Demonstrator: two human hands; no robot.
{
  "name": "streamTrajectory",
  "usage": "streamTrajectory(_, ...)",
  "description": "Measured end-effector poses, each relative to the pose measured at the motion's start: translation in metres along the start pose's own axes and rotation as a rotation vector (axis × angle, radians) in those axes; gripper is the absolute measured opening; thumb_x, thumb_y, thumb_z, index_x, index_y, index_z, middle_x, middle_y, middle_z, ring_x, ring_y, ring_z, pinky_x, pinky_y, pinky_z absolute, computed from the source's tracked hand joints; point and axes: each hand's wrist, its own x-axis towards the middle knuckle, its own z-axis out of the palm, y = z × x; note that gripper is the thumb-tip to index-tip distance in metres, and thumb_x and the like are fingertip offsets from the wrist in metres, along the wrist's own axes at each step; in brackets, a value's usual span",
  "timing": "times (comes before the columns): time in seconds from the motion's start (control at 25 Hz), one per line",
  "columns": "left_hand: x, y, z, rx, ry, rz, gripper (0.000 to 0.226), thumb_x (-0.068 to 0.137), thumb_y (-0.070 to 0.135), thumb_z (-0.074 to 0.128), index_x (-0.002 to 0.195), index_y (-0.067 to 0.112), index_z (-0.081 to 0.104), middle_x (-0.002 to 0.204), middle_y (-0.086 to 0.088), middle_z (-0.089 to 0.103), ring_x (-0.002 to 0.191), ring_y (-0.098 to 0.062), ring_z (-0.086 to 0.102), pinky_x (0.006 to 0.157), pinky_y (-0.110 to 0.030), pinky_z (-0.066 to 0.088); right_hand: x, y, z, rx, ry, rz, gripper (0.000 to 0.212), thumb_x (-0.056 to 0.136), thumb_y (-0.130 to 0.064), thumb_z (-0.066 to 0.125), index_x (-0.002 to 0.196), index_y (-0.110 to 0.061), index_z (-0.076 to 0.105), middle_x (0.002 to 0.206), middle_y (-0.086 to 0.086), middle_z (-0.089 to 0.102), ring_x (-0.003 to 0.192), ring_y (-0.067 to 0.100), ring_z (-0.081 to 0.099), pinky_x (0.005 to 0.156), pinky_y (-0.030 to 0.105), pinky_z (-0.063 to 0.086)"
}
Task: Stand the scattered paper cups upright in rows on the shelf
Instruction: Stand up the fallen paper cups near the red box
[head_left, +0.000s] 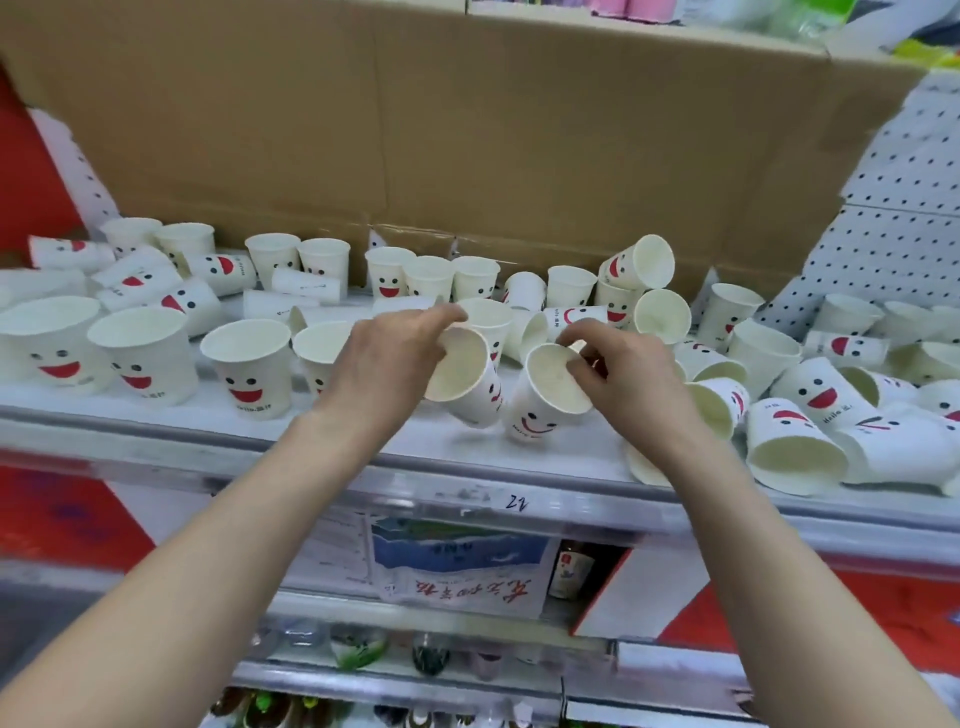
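Hands at frame centre, each w/ one paper cup. Left hand (387, 358) grips the rim of a tilted cup (465, 382), mouth toward the camera, fingers curled over its top edge. Right hand (621, 366) pinches the rim of a second cup (545, 397), thumb approx. inside the mouth; that cup leans left, just beside the first, maybe touching, blur makes it hard to tell. Both sit low over the white shelf (457, 447). Left side of frame: four cups (143, 353) upright in a front row. Right side: cups (795, 447) lie toppled in a heap. Cardboard sheet (415, 130) fills the upper frame behind.
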Motion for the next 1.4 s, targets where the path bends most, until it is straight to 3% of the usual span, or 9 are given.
streamTrajectory(0.16,0.005,0.008,-0.003,0.067,-0.208,-0.212,0.035,0.088,0.013,0.052,0.113,0.032,0.068,0.106,-0.005,0.07,0.1,-0.028,0.06,0.079,-0.033,0.046,0.017,0.001,0.007,0.014,-0.094,0.016,0.023,0.089,-0.017,0.058,0.106,-0.023,0.071,0.09,0.0,0.074,0.087,0.022,0.065,0.077,0.033,0.049)
streamTrajectory(0.32,0.013,0.012,-0.004,-0.041,-0.298,-0.316,0.034,0.084,0.01,0.052,0.1,0.03,0.074,0.098,-0.003,0.073,0.085,-0.024,0.066,0.075,-0.03,0.053,0.012,0.0,0.008,0.122,0.007,-0.11,0.019,0.093,-0.023,0.057,0.105,-0.022,0.072,0.098,-0.005,0.073,0.091,0.017,0.062,0.078,0.031,0.044)
streamTrajectory(0.44,0.01,0.013,-0.005,-0.045,-0.116,-0.179,0.02,0.09,0.026,0.059,0.105,0.026,0.072,0.105,0.002,0.07,0.102,-0.022,0.061,0.08,-0.029,0.045,-0.005,0.001,0.002,0.152,-0.039,-0.207,0.021,0.094,-0.035,0.057,0.108,-0.024,0.069,0.101,-0.012,0.068,0.098,0.01,0.05,0.083,0.028,0.042)
streamTrajectory(0.52,0.001,0.019,-0.007,-0.149,0.026,-0.02,0.021,0.089,0.04,0.061,0.098,0.026,0.071,0.099,0.008,0.067,0.096,-0.013,0.058,0.074,-0.026,0.041,-0.014,0.001,0.002,0.14,-0.11,-0.215,0.029,0.088,-0.049,0.057,0.107,-0.029,0.066,0.1,-0.017,0.065,0.1,0.008,0.047,0.083,0.027,0.042)
streamTrajectory(0.64,-0.012,0.028,-0.004,-0.06,-0.117,0.098,0.037,0.081,0.059,0.06,0.105,0.031,0.064,0.097,0.015,0.065,0.094,-0.008,0.054,0.075,-0.025,0.041,-0.017,0.001,0.008,0.127,-0.126,-0.224,0.025,0.083,-0.045,0.067,0.098,-0.026,0.067,0.094,-0.015,0.065,0.095,0.01,0.047,0.079,0.031,0.045)
streamTrajectory(0.8,-0.017,0.018,0.0,0.037,-0.211,0.153,0.026,0.091,0.034,0.059,0.114,0.024,0.064,0.107,0.004,0.069,0.108,-0.018,0.054,0.083,-0.03,0.041,-0.018,-0.003,0.008,0.111,-0.085,-0.225,0.007,0.084,-0.022,0.071,0.091,-0.018,0.071,0.087,-0.009,0.065,0.092,0.014,0.047,0.079,0.034,0.045)
streamTrajectory(0.92,-0.025,0.0,-0.003,0.006,-0.205,0.169,0.023,0.089,0.018,0.058,0.11,0.018,0.067,0.109,0.002,0.069,0.113,-0.021,0.053,0.087,-0.035,0.047,-0.019,0.001,0.003,0.1,-0.102,-0.201,0.012,0.082,-0.016,0.066,0.094,-0.018,0.07,0.093,-0.008,0.065,0.104,0.015,0.047,0.086,0.028,0.042)
streamTrajectory(1.16,-0.026,0.008,0.001,-0.035,-0.147,0.145,0.026,0.087,0.03,0.065,0.109,0.018,0.066,0.108,0.002,0.068,0.109,-0.02,0.056,0.086,-0.036,0.05,-0.022,-0.002,0.007,0.124,-0.09,-0.19,0.01,0.085,-0.021,0.068,0.094,-0.019,0.069,0.095,-0.009,0.065,0.103,0.014,0.049,0.087,0.025,0.038)
streamTrajectory(1.4,-0.027,-0.003,-0.005,-0.075,-0.169,0.114,0.02,0.09,0.014,0.057,0.107,0.017,0.065,0.11,0.0,0.067,0.112,-0.019,0.055,0.087,-0.037,0.049,-0.023,-0.001,0.01,0.129,-0.09,-0.162,0.011,0.084,-0.021,0.067,0.095,-0.02,0.067,0.11,-0.007,0.062,0.113,0.015,0.047,0.094,0.027,0.037)
